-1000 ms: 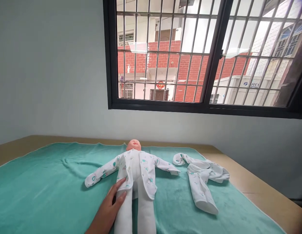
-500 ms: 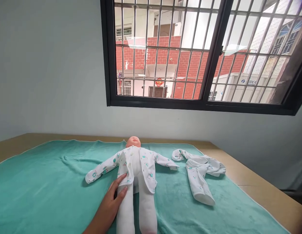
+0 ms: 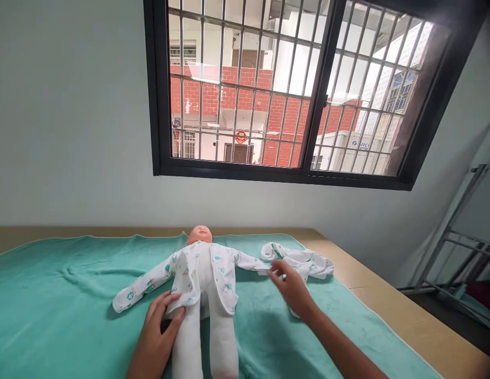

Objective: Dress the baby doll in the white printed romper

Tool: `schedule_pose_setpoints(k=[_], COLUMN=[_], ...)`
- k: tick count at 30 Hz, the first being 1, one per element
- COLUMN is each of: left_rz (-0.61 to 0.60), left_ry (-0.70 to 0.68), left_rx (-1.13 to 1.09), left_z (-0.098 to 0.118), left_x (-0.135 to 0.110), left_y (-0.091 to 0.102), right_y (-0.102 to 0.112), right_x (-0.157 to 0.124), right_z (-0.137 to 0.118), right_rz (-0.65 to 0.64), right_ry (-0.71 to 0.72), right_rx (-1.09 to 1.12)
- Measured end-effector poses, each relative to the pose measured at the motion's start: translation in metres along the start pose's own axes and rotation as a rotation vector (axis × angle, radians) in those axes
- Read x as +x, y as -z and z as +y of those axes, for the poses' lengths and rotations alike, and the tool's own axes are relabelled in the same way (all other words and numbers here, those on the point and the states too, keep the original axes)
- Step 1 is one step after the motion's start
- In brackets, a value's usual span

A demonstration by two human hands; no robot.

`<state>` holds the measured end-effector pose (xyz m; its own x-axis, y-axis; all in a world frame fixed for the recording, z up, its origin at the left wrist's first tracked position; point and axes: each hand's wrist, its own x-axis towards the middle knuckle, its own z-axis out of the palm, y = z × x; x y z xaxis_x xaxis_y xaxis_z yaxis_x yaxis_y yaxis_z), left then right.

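A baby doll (image 3: 200,234) lies on its back with white-covered legs, wearing a white printed jacket (image 3: 225,273) that hangs open at the front. My left hand (image 3: 156,329) rests against the doll's leg (image 3: 187,342) and the jacket's lower corner, thumb apart from the fingers. Over on the right, my right hand (image 3: 292,289) hovers by the end of the jacket sleeve (image 3: 248,261), its fingers bent but apart; whether the fingertips touch the cuff is unclear. Behind this hand lie matching printed baby trousers (image 3: 318,265), partly hidden by it.
A green towel (image 3: 71,326) covers most of the wooden table (image 3: 391,305). A wall and a barred window (image 3: 241,105) stand behind the table. At the right, a metal frame (image 3: 442,242) stands beyond the table edge.
My right hand has come into view and reached the sleeve end. The camera has turned right, shifting the scene left. My left hand stays at the doll's leg and jacket hem.
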<state>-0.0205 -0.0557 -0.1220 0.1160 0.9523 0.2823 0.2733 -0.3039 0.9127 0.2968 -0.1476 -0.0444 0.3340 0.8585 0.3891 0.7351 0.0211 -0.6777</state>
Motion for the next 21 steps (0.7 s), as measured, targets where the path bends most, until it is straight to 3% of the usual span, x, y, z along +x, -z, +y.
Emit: schedule_pose_setpoints(k=[2, 4, 6, 8, 10, 14, 16, 18, 21], left_rz=[0.02, 0.041, 0.048, 0.056, 0.068, 0.09, 0.097, 0.101, 0.11], left_ry=[-0.004, -0.007, 0.005, 0.01, -0.005, -0.055, -0.082, -0.104, -0.12], left_rx=[-0.024, -0.044, -0.052, -0.049, -0.036, -0.02, -0.005, 0.008, 0.023], left_z=[0.0, 0.0, 0.0, -0.001, -0.002, -0.005, -0.006, -0.007, -0.006], left_x=[0.001, 0.001, 0.001, 0.001, 0.0, -0.001, -0.002, -0.003, -0.005], left_y=[0.002, 0.004, 0.004, 0.004, 0.004, 0.005, 0.005, 0.005, 0.005], right_y=[0.016, 0.03, 0.041, 0.046, 0.044, 0.024, 0.015, 0.012, 0.019], right_x=[0.007, 0.011, 0.013, 0.015, 0.016, 0.011, 0.009, 0.008, 0.012], right_z=[0.063, 0.117, 0.153, 0.17, 0.17, 0.145, 0.131, 0.122, 0.121], right_rz=[0.216, 0.308, 0.41, 0.457, 0.432, 0.24, 0.145, 0.141, 0.261], right_ry=[-0.004, -0.029, -0.128, -0.21, -0.173, 0.16, 0.221, 0.141, -0.088], right_rx=[-0.272, -0.42, -0.439, -0.39, -0.346, -0.441, -0.504, -0.444, -0.09])
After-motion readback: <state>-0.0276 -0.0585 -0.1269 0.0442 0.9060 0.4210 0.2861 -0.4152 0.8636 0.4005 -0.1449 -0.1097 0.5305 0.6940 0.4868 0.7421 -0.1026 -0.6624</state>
